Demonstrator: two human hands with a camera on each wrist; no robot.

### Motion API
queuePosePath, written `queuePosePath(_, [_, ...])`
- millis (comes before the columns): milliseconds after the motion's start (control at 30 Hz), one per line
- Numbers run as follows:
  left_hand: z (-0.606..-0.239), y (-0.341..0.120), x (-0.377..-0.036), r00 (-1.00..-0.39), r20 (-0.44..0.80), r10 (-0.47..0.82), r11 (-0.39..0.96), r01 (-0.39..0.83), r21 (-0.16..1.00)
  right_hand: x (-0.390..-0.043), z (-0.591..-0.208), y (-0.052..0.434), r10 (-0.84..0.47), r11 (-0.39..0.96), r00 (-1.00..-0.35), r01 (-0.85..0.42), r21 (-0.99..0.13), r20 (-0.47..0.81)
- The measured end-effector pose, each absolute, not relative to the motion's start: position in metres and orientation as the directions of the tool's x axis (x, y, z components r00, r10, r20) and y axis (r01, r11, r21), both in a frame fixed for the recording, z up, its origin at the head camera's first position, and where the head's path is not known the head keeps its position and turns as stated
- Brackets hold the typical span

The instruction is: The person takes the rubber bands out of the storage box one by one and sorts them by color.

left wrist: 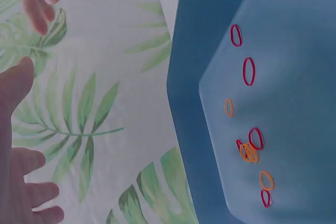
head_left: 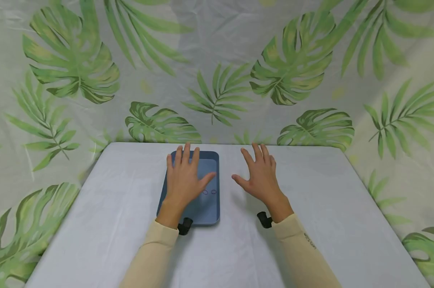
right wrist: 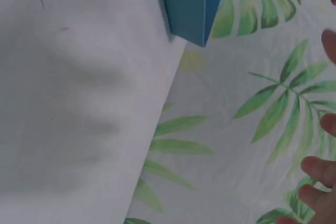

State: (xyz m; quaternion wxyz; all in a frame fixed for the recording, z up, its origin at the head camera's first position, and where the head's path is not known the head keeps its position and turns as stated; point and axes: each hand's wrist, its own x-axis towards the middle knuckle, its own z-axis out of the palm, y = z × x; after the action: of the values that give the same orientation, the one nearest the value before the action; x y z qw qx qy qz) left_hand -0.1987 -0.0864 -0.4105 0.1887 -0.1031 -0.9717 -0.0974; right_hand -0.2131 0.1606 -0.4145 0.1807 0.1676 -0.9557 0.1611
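Note:
My left hand (head_left: 184,180) hovers over a blue rectangular tray (head_left: 202,216), its fingers spread and holding nothing. To the right of the tray, my right hand (head_left: 264,180) is held above the white table, fingers apart and likewise holding nothing. Several small red rubber bands (left wrist: 254,72) and orange rubber bands (left wrist: 272,182) lie on the tray floor in the left wrist view. Some of them overlap in a small cluster (left wrist: 250,152). In the head view my left hand hides much of the tray, leaving two reddish bands visible beside the thumb.
The tray stands left of centre on the white-covered table (head_left: 310,184), close to its back edge. Behind and around the table hangs a leaf-patterned cloth (head_left: 231,36). A black wrist mount (head_left: 263,220) shows at the right cuff, another (head_left: 185,226) at the left.

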Motion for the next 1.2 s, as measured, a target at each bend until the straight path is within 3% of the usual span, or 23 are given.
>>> queuePosePath(267, [-0.41,-0.107,-0.184,-0.865,0.452,0.219,0.888,0.369,0.275,-0.213,-0.418,0.168,-0.293,0.821,-0.801,-0.491,-0.292,0.523])
queuePosePath(567, [-0.414,-0.147,-0.168,-0.857,0.433,0.28,0.853,0.429,0.296,-0.21,-0.416,0.172,-0.3,0.689,-0.854,-0.502,-0.523,0.424])
queuePosePath(867, [-0.438,-0.187,-0.163,-0.966,0.194,0.171,0.824,0.248,0.509,-0.209,-0.416,0.179,-0.296,0.656,-0.875,-0.478,-0.584,0.383])
queuePosePath(1200, [-0.461,-0.204,-0.17,-0.999,0.034,0.04,0.701,0.053,0.711,-0.209,-0.422,0.182,-0.3,0.673,-0.886,-0.459,-0.58,0.354])
